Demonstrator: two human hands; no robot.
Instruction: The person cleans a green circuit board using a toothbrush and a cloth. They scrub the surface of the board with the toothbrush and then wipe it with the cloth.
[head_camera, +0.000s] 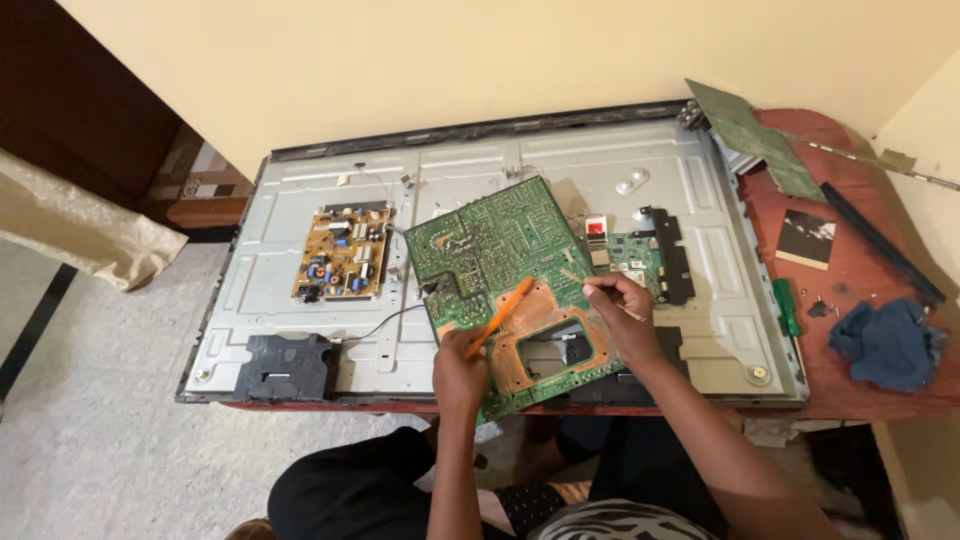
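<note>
Pale yellow walls (400, 60) are enclosing a speckled grey floor (100, 420), with a reddish-brown table (850, 270) standing against the corner.

Your opened flat-screen television (300, 200) lies face down across the red table (860, 390), its grey metal back panel facing you.

Only the black frame edge of the screen shows, along the far side by the cream wall. A small red-and-white label (596, 227) sits on the panel just right of the large green board. At far left, a brown cardboard box (195, 170) with a white printed label stands on the floor beside the set's corner.
</note>
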